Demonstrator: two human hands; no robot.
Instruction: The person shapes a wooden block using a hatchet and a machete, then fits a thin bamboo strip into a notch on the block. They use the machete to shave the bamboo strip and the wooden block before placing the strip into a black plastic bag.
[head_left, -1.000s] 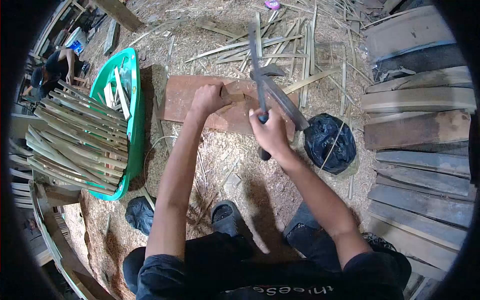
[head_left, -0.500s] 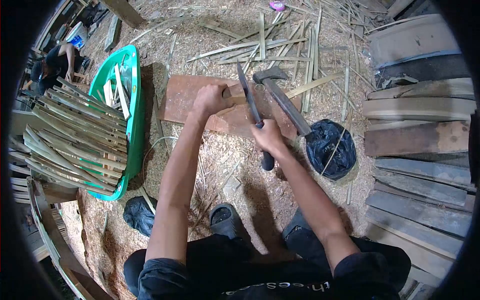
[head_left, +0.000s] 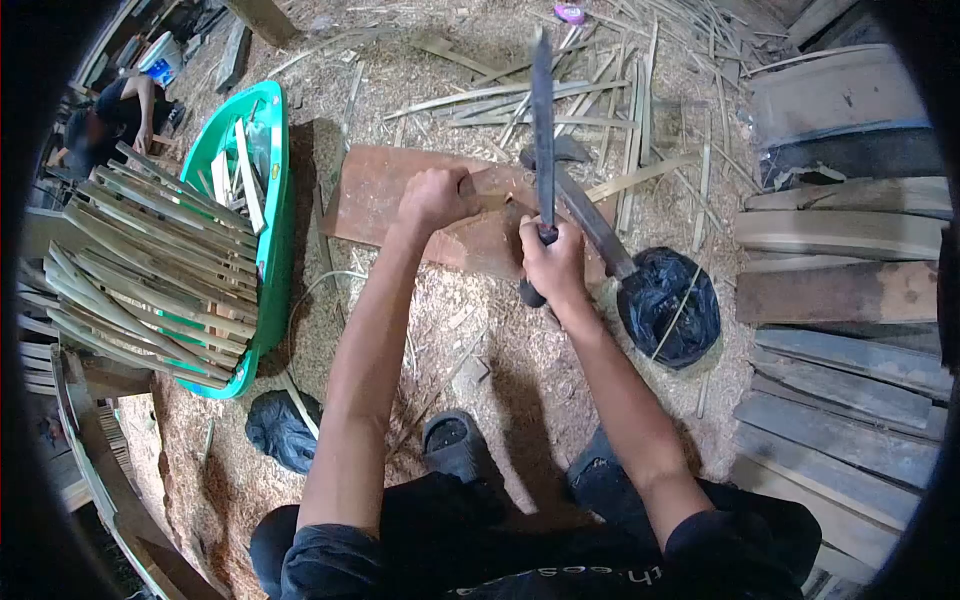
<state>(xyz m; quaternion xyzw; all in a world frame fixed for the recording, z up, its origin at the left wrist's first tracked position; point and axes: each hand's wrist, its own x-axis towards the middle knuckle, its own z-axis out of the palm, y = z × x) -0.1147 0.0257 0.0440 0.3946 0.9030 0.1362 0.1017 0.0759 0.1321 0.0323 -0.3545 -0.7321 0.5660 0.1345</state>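
My left hand [head_left: 435, 200] is closed around one end of a short wooden piece [head_left: 488, 203], which lies over a reddish-brown board [head_left: 365, 190]. The fingers hide part of the piece. In my right hand [head_left: 555, 262] is the dark handle of a long machete [head_left: 543, 130], its blade pointing up and away from me, apart from the wood. Just beyond the machete, an axe-like tool [head_left: 592, 225] lies slanted across the board, its head partly behind the blade. A black plastic bag [head_left: 668, 308] sits near its handle end.
At left, a green tub [head_left: 275, 200] bears many curved wooden slats [head_left: 170, 270]. Another black bag [head_left: 283, 430] lies nearer me. Thin strips [head_left: 500, 100] litter the shaving-covered ground ahead, by a pink tape measure [head_left: 569, 13]. Planks [head_left: 840, 235] line the right. Another person [head_left: 125, 110] crouches far left.
The machete has swung up off the wooden piece, and its blade now points more straight ahead. My right hand has turned and risen slightly. My left hand keeps its hold.
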